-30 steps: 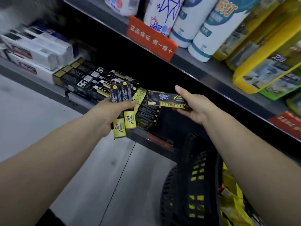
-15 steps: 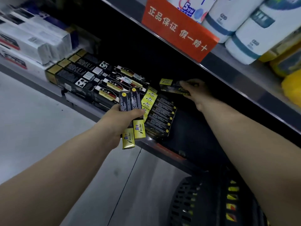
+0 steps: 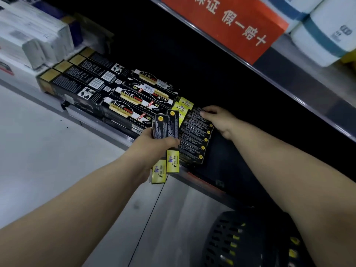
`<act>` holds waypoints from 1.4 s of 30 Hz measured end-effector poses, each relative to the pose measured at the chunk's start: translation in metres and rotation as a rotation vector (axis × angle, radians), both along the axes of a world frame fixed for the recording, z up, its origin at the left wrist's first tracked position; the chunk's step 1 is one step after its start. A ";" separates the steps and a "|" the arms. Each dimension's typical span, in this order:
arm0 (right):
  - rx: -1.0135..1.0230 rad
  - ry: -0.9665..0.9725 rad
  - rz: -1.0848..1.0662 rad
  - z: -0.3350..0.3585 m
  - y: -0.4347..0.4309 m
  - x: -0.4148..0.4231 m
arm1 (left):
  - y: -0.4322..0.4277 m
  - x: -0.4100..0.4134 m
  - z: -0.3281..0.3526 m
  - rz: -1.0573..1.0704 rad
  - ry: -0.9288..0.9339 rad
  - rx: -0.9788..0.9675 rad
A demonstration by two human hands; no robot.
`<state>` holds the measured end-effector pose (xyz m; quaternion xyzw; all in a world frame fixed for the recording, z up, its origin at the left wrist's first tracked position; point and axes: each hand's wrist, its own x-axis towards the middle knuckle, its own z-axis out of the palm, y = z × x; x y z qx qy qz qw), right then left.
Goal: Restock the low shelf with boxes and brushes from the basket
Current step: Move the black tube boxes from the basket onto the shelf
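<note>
Clamped round two black-and-yellow boxes [image 3: 165, 128], side by side and upright: left fingers [image 3: 171, 141], left hand [image 3: 152, 149] just in front of the low shelf [image 3: 119, 138] edge. Bent over the far end of the shelved row of matching boxes [image 3: 194, 135]: right fingertips [image 3: 204, 112], right hand [image 3: 219, 120] reaching in; pinching or merely pressing, cannot tell. Lower right, black slotted basket [image 3: 240, 237]

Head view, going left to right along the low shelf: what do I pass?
White boxes → long black boxes with gold ends → two black-and-yellow boxes gripped by the left hand → row of black-and-yellow boxes → right hand, touching that row's far end.
</note>
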<state>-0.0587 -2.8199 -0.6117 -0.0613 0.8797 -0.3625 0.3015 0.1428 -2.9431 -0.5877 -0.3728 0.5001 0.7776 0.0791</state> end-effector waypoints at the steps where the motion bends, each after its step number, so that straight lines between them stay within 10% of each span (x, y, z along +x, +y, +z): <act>1: 0.004 0.014 0.012 0.000 -0.002 0.002 | 0.000 0.000 0.000 0.000 -0.001 0.005; 10: 0.133 0.079 0.117 0.006 -0.013 0.014 | -0.003 0.002 0.005 0.033 0.015 0.042; 14: 0.492 0.219 0.391 0.040 -0.021 0.021 | -0.008 0.005 0.010 0.060 0.008 0.109; 22: 0.270 0.308 0.997 0.113 -0.020 0.083 | -0.015 0.008 0.025 -0.140 0.087 0.220; 29: 0.235 0.430 0.816 0.109 0.006 0.059 | -0.020 0.011 0.026 -0.016 0.004 0.147; 35: 0.210 0.504 0.210 0.079 0.027 0.002 | -0.027 0.008 0.028 0.079 0.012 0.062; 42: 0.339 0.433 0.175 0.034 0.005 -0.021 | -0.024 0.011 0.018 -0.036 0.054 -0.045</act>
